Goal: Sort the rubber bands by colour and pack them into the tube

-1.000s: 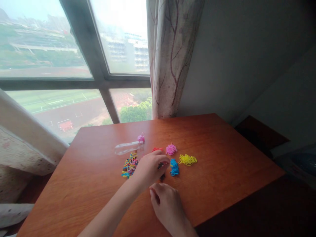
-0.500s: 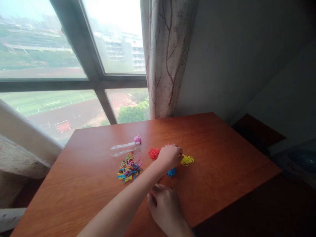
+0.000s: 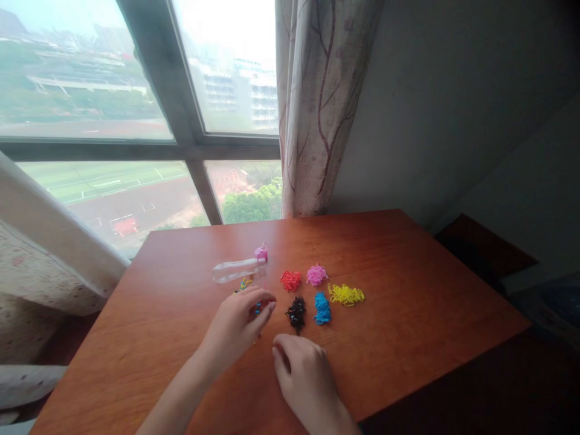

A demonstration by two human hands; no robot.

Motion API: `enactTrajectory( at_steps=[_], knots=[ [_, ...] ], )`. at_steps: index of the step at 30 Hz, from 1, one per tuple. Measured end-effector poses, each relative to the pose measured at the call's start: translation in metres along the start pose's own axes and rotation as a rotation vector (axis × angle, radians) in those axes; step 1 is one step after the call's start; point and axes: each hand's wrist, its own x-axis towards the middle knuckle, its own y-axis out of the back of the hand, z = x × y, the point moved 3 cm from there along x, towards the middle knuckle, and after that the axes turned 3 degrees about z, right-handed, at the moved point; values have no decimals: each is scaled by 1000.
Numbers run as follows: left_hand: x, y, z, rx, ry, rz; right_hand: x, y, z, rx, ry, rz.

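My left hand (image 3: 240, 320) hovers over a mixed pile of small coloured elastic bands (image 3: 245, 284), covering most of it. Its thumb and forefinger are slightly apart, with no band visible between the tips. On the table nearer me rests my right hand (image 3: 306, 368), fingers curled in; whatever they may hold is hidden. Sorted heaps of elastic bands lie beyond: red bands (image 3: 290, 280), pink bands (image 3: 317, 275), black bands (image 3: 296, 313), blue bands (image 3: 322, 309) and yellow bands (image 3: 347, 295). The black heap is closest to both hands.
A clear plastic container (image 3: 238, 270) lies on its side behind the mixed pile, with a pink cap (image 3: 261, 252) at its right end. The brown wooden table (image 3: 408, 338) stands against a window and a patterned curtain (image 3: 312, 109).
My left hand has moved left from beside the yellow bands to above the mixed pile, uncovering the pink, black and blue heaps. My right hand stays nearly in place. The view has shifted slightly.
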Motion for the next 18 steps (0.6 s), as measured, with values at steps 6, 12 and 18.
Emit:
enactTrajectory(
  at_steps=[6, 12, 18],
  knots=[
    [-44, 8, -39, 42, 96, 88, 9, -11, -18, -36, 28, -48],
    [-70, 1, -54, 40, 78, 101, 18, -17, -25, -82, 20, -67],
    [-74, -5, -56, 98, 87, 97, 22, -19, -23, -106, 21, -76]
  ],
)
